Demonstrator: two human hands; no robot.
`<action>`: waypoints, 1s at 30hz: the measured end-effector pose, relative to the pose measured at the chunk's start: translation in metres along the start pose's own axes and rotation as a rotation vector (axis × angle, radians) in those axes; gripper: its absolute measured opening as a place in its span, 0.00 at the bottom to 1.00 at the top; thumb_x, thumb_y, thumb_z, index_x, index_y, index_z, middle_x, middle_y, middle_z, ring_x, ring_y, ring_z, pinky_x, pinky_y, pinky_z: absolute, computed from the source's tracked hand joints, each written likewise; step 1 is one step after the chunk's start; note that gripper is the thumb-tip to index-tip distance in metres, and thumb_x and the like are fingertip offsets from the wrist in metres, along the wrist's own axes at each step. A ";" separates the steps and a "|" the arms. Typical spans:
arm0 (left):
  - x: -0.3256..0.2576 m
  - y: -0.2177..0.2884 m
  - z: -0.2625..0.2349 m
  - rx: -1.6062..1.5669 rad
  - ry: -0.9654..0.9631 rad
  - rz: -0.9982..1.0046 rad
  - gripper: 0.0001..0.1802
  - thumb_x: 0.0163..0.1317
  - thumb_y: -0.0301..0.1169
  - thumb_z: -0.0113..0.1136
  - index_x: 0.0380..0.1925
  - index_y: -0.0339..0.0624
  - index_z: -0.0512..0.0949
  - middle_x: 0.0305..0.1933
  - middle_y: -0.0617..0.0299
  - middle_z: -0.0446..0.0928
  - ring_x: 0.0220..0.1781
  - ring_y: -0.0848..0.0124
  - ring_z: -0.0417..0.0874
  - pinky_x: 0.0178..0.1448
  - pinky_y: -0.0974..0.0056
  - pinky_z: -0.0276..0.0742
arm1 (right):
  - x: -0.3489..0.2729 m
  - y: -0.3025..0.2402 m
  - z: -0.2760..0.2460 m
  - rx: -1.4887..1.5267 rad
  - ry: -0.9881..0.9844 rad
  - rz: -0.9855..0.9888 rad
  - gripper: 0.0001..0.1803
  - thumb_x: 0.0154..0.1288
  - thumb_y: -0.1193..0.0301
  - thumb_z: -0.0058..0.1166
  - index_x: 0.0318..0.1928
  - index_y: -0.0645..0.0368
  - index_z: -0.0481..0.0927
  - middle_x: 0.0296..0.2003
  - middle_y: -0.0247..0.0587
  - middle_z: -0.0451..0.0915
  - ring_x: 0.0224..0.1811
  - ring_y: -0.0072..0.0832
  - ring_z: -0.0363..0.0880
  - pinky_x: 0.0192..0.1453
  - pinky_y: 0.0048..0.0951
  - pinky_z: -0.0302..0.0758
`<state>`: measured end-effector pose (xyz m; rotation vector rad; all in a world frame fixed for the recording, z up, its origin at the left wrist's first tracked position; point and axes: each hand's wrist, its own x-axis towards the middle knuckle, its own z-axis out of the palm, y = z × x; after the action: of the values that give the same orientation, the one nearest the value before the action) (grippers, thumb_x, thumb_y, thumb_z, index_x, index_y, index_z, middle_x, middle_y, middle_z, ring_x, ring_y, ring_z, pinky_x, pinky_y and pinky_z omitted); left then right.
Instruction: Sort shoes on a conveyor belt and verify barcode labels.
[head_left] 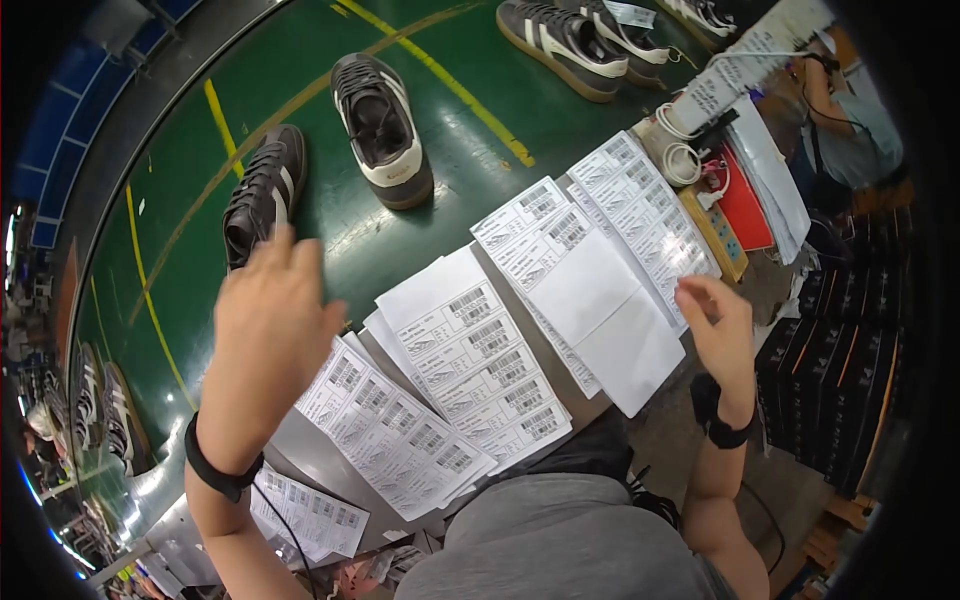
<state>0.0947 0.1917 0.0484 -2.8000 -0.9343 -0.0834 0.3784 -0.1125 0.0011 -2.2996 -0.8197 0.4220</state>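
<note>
I took the place for a shoe factory, most likely a finishing or packing floor. A long green worktable [460, 160], marked off with yellow lines [470, 101], filled much of my view, and matching dark shoes [375, 120] with pale stripes stood about on it, with more of the kind along its far left side. Sheets of barcode labels [490, 350] lay in overlapping piles at the near edge (far more than a home would need). To the right I saw stacked black boxes [830, 390], a socket strip [725, 235] with white cables, and another person [865, 135] beyond the table.
</note>
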 end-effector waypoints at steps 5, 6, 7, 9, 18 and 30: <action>0.041 0.098 0.004 -0.409 -0.393 0.341 0.20 0.53 0.37 0.67 0.40 0.33 0.77 0.37 0.46 0.81 0.40 0.48 0.83 0.45 0.52 0.79 | -0.019 0.024 0.000 0.030 -0.077 -0.056 0.13 0.62 0.71 0.62 0.43 0.68 0.82 0.37 0.50 0.84 0.37 0.34 0.84 0.43 0.30 0.77; 0.044 0.116 0.017 -0.413 -0.391 0.347 0.19 0.53 0.37 0.67 0.38 0.33 0.77 0.33 0.47 0.81 0.38 0.48 0.84 0.42 0.51 0.79 | -0.012 0.017 0.004 0.001 -0.117 -0.149 0.13 0.61 0.71 0.61 0.43 0.68 0.82 0.37 0.51 0.83 0.37 0.36 0.83 0.42 0.31 0.77; 0.043 0.130 0.027 -0.391 -0.332 0.337 0.19 0.53 0.38 0.68 0.35 0.33 0.77 0.32 0.46 0.81 0.37 0.49 0.84 0.41 0.51 0.79 | -0.004 0.009 0.007 -0.021 -0.159 -0.191 0.13 0.61 0.74 0.60 0.45 0.67 0.81 0.37 0.50 0.84 0.37 0.34 0.84 0.42 0.30 0.78; 0.040 0.155 0.039 -0.369 -0.274 0.336 0.18 0.52 0.38 0.68 0.33 0.34 0.76 0.31 0.46 0.81 0.36 0.50 0.84 0.39 0.51 0.79 | 0.022 0.004 0.016 -0.063 -0.232 -0.341 0.13 0.63 0.72 0.59 0.46 0.67 0.81 0.38 0.51 0.83 0.37 0.37 0.84 0.42 0.31 0.78; -0.018 0.186 0.044 -0.564 -0.212 0.294 0.31 0.51 0.43 0.71 0.54 0.44 0.76 0.50 0.45 0.75 0.53 0.49 0.78 0.48 0.48 0.77 | 0.082 0.000 0.022 -0.432 -0.129 -0.372 0.18 0.62 0.64 0.60 0.44 0.68 0.79 0.38 0.56 0.80 0.42 0.51 0.79 0.49 0.44 0.75; 0.038 0.228 0.052 -0.309 -0.154 0.398 0.32 0.53 0.42 0.70 0.58 0.42 0.76 0.66 0.40 0.66 0.70 0.43 0.65 0.59 0.46 0.72 | -0.007 0.086 0.031 -0.429 0.145 -0.455 0.15 0.54 0.72 0.65 0.43 0.61 0.80 0.50 0.47 0.78 0.53 0.45 0.76 0.57 0.41 0.74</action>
<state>0.2610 0.0455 -0.0346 -3.2600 -0.3992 0.0506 0.3958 -0.1536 -0.0785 -2.3787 -1.4211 -0.1368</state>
